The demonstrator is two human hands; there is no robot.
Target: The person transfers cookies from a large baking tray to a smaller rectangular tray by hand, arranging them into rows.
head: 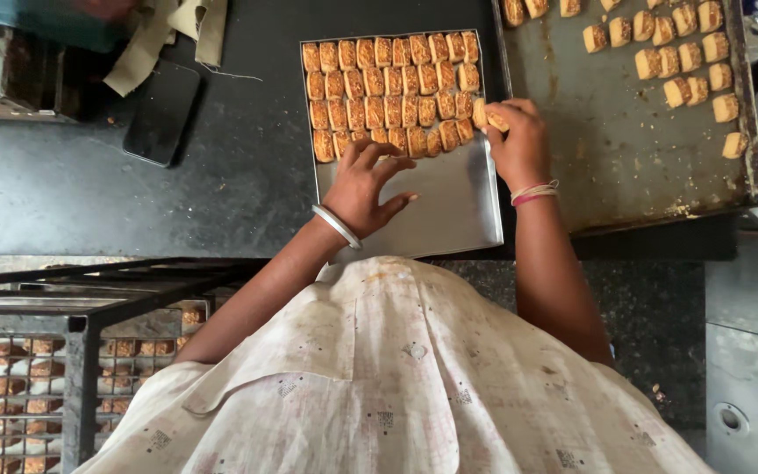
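From above, the person is leaning over a dark counter, both hands working at a small steel tray lying straight ahead. Rows of seeded biscuits are filling its far half; the near half is showing bare metal. The left hand, a metal bangle at the wrist, is resting with fingers spread and lightly curled, fingertips touching the nearest row of biscuits. The right hand, threads tied round its wrist, is pinching a single biscuit between thumb and fingers at the tray's right edge, just beside the end of the rows. To the right, a large worn baking sheet is carrying scattered biscuits at its far end. A dark phone is lying to the far left, and a wire rack of biscuits is standing near left.
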